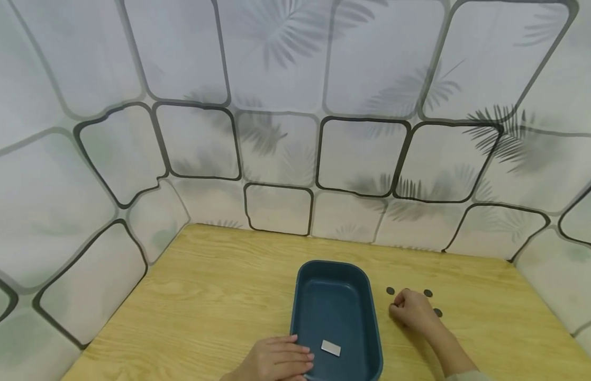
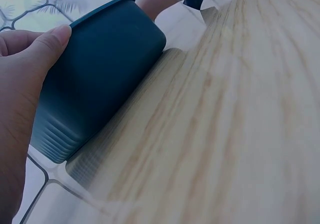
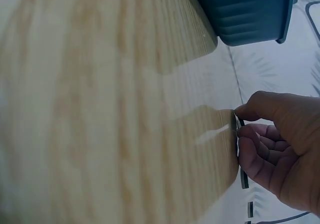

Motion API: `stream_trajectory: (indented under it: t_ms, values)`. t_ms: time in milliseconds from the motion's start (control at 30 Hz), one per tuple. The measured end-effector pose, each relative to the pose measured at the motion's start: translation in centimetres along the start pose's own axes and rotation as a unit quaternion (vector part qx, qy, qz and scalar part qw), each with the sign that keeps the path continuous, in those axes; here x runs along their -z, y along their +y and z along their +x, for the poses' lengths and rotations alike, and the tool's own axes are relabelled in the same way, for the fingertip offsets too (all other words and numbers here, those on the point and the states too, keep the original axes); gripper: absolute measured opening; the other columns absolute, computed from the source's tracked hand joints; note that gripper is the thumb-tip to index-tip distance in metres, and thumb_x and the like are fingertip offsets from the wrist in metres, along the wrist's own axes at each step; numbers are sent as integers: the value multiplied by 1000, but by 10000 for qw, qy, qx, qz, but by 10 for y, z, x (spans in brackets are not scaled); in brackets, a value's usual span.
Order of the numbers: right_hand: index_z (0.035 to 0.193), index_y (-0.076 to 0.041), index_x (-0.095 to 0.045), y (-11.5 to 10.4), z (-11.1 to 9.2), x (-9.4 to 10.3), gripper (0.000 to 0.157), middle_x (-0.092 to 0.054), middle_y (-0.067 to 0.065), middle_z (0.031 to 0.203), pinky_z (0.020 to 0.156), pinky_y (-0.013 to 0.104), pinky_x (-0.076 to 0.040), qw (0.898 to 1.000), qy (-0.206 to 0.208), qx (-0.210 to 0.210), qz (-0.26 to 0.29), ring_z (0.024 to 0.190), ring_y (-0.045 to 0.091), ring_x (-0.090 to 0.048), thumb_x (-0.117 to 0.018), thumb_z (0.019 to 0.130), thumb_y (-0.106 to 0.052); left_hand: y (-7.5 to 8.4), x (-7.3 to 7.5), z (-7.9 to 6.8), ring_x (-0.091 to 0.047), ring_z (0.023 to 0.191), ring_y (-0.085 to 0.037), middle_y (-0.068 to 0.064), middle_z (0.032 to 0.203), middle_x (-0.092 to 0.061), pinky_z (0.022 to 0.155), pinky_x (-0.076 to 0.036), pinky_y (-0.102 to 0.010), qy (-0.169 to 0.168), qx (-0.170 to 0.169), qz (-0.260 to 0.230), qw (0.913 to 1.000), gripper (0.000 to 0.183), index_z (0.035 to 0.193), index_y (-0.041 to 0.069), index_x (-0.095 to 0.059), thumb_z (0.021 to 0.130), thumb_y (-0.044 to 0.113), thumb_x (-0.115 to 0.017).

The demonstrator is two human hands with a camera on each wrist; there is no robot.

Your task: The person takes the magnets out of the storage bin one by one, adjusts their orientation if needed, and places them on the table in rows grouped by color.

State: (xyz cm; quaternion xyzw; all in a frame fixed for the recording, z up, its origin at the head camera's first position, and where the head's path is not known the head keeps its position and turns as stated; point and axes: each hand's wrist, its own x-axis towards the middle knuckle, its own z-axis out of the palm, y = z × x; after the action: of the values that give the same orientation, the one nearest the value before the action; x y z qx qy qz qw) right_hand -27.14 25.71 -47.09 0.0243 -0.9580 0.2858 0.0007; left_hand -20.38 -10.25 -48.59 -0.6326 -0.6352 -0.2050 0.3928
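A dark blue rectangular tub (image 1: 333, 301) stands on the wooden table, a small silver-white rectangular block (image 1: 330, 348) lying on its floor. My left hand (image 1: 278, 359) holds the tub's near left rim, its fingers over the edge and the thumb (image 2: 61, 34) against the outer wall. To the right of the tub, my right hand (image 1: 413, 311) is down at the tabletop with curled fingers. Thumb and forefinger pinch a thin dark disc (image 3: 242, 121), mostly hidden by the fingertips. Around this hand lie more dark round discs, one to its left (image 1: 390, 290) and others beyond (image 1: 428, 293) and beside it (image 1: 438, 313).
The wood-grain table (image 1: 205, 296) extends on both sides of the tub. A pale cloth (image 1: 281, 148) with dark outlined squares and leaf prints rises behind the table and along its sides.
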Motion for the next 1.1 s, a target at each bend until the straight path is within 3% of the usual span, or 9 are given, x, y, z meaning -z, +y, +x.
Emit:
stream_trajectory:
  t_ms: [533,767,900,1100]
  values:
    - [88,3,-60,0,-4,2,15,-62,2,69,51,28,-50,9987,-148,-327,368,57,14,-58,-66,84,-11,-1,-3,-1,-69,96,-14,-3,98,-73,84,-55,-34,121,-105,65,9998,16,97,6,-74,88,18,-67]
    - [99,8,-60,-5,-6,12,28,-65,5,75,55,30,-51,9989,188,-217,379,59,15,-60,-65,88,-17,0,-3,-2,-68,98,-14,-3,100,-73,85,-54,-34,62,13,-4,10000,18,99,6,-74,86,17,-69]
    - [100,8,-59,-8,-6,16,25,-63,5,71,48,25,-49,9978,347,-90,550,51,14,-58,-63,89,-14,0,-2,-2,-68,99,-14,-3,100,-73,86,-54,-34,49,42,-21,10000,18,99,6,-74,86,17,-70]
    - [101,7,-59,-18,-7,25,23,-63,7,74,47,25,-49,9977,342,-48,577,54,16,-60,-62,89,-13,1,0,-1,-68,99,-14,-3,100,-72,86,-54,-34,42,65,-24,10000,19,100,6,-74,85,18,-70]
